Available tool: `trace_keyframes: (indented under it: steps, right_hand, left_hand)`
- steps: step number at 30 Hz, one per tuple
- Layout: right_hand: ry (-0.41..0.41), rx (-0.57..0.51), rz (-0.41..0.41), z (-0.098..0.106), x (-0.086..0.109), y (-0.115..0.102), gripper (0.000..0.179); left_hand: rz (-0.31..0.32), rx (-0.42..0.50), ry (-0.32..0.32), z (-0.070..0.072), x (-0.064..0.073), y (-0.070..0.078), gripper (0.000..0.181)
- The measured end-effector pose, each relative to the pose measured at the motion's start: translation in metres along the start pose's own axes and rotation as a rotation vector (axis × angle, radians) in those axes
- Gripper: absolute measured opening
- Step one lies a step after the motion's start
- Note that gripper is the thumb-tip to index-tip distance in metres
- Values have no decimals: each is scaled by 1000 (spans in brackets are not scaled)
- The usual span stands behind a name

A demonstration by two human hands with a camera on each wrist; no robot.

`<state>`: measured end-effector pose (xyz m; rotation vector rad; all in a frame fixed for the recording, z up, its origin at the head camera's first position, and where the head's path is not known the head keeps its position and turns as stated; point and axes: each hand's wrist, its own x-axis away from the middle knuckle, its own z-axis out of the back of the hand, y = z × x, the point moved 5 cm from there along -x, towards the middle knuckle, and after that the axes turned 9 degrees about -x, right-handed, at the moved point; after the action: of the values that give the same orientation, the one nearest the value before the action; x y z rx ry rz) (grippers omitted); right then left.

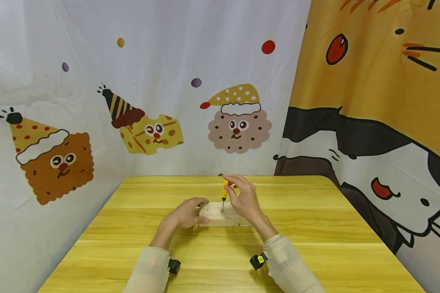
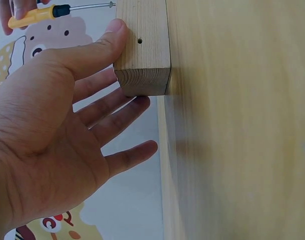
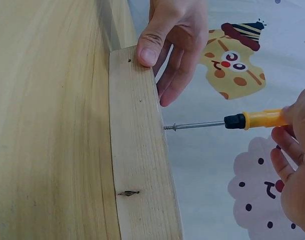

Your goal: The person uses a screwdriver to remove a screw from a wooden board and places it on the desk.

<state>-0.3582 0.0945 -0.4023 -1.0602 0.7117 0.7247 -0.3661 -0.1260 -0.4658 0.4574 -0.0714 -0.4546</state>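
A pale wooden block [image 1: 213, 211] lies on the table, its long side running left to right. My left hand [image 1: 185, 213] holds its left end, thumb at the near side and fingers reaching to the far side. A yellow screwdriver [image 1: 225, 191] with a black collar stands upright over the block, and my right hand [image 1: 245, 198] pinches its handle near the top. In the right wrist view the tip meets the head of a screw [image 3: 171, 127], whose threaded shank stands partly out of the block's top. A small hole [image 2: 140, 41] shows in the block's near side.
The yellow wood-grain table [image 1: 132, 236] spreads around the block. Behind it hangs a white curtain [image 1: 161, 61] with cartoon prints, and an orange cartoon cloth [image 1: 370, 89] is at the right. Small black devices [image 1: 174, 266] sit at both wrists.
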Motion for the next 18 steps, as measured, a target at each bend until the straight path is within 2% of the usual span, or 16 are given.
trace_keyframes:
  steps: [8, 18]
  right_hand:
    - [29, -33, 23, 0, 1, 1, 30]
    - [69, -4, 48, 1, 0, 1, 27]
  left_hand:
    - [-6, 9, -1, 0, 0, 0, 70]
    - [-9, 6, -3, 0, -1, -2, 69]
